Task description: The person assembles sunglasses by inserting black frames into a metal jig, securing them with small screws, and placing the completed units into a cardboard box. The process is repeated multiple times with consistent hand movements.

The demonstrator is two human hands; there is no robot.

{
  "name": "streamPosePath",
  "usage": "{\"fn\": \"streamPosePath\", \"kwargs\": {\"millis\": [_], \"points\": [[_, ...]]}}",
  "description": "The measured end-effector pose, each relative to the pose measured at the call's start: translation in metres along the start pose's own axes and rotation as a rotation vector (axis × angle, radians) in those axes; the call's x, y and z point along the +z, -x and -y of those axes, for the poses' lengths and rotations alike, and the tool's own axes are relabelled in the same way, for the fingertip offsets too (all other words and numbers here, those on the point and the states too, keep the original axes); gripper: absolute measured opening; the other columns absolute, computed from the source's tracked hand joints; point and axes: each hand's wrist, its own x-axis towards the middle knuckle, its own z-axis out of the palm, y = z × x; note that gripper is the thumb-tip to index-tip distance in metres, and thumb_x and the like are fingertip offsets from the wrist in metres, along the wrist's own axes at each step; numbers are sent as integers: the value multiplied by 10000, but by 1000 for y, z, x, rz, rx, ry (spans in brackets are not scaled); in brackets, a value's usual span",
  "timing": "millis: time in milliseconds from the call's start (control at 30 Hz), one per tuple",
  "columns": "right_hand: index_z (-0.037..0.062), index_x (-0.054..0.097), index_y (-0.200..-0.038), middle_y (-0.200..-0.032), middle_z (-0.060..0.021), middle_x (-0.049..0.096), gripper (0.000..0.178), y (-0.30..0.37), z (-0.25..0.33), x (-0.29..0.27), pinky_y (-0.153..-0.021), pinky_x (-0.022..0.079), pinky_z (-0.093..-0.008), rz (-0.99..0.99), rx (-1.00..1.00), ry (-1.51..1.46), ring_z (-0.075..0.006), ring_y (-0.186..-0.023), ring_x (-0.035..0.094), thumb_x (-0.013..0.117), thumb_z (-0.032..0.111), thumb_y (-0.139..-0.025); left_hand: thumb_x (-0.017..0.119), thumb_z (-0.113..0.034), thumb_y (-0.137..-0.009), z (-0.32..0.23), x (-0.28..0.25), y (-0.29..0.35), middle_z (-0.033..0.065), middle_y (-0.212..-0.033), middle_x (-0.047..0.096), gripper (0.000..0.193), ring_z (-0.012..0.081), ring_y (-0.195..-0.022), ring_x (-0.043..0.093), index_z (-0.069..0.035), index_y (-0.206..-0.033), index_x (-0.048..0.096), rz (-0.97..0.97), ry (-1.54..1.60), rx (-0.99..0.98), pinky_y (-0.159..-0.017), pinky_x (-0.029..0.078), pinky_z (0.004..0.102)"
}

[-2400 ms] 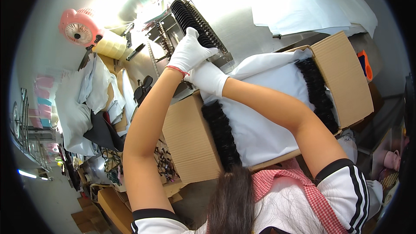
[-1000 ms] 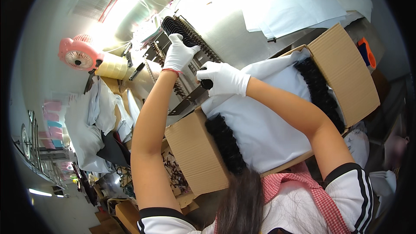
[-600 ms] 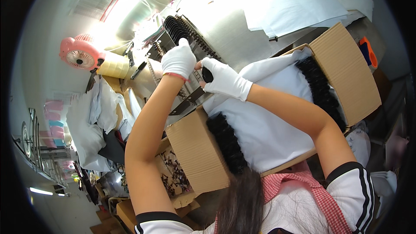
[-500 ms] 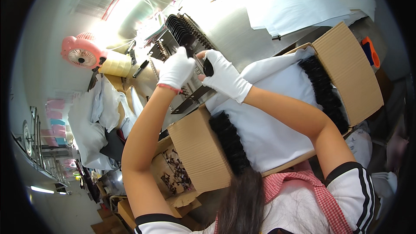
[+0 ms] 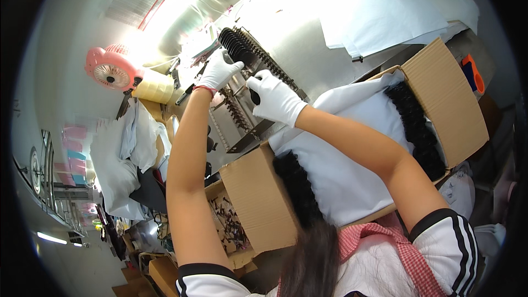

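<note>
Both my hands wear white gloves. My right hand is closed around a small black rounded piece, partly hidden by the fingers. My left hand is at the near end of a row of thin black discs. Its thumb and forefinger are apart beside the row; the other fingers are hidden. The discs stand upright, packed closely in a metal rack with toothed brown-and-black edges. A second toothed strip runs below my left hand.
An open cardboard box in front of me holds white sheeting between two rows of black pieces. A pink fan and yellow tape rolls stand left. White sheets lie at far right.
My left hand has shifted left, away from my right hand, and its thumb and forefinger have spread. My right hand still grips the black piece. The whole view has shifted slightly.
</note>
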Motion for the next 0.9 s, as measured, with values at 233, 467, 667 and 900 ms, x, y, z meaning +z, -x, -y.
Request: {"fn": "streamPosePath", "kwargs": {"millis": [233, 467, 667, 900], "points": [[64, 567, -1199, -1108, -186, 589, 523, -2, -19, 1, -911, 521, -436, 170, 29, -91, -384, -1034, 608, 757, 162, -722, 752, -363, -813, -3, 40, -40, 250, -1045, 686, 503, 360, -1021, 663, 39, -1072, 596, -126, 23, -56, -910, 502, 395], [43, 558, -1204, -1108, -201, 591, 542, 1, -18, 1, -897, 526, -444, 72, 87, -84, -389, -1028, 612, 772, 155, -720, 595, -135, -842, -23, 62, -57, 138, -706, 588, 275, 206, -525, 578, 9, -1070, 545, -122, 776, -388, -412, 430, 359], [42, 524, -1284, -1221, -186, 561, 731, -9, -19, 7, -1026, 458, -401, -165, 126, -252, -347, -1178, 544, 878, 179, -660, 582, -140, -867, -18, 31, 16, 255, -1050, 627, 214, 359, -889, 648, 23, -993, 638, -55, -5, -115, -780, 519, 412], [55, 511, -1292, -1259, -225, 508, 744, -9, -15, 1, -1013, 487, -410, -75, -70, -261, -383, -1167, 543, 853, 199, -647, 491, -259, -944, -42, -1, 77, 189, -1037, 683, 385, 276, -927, 685, 25, -1180, 598, 294, 342, -4, -850, 527, 354]]}}
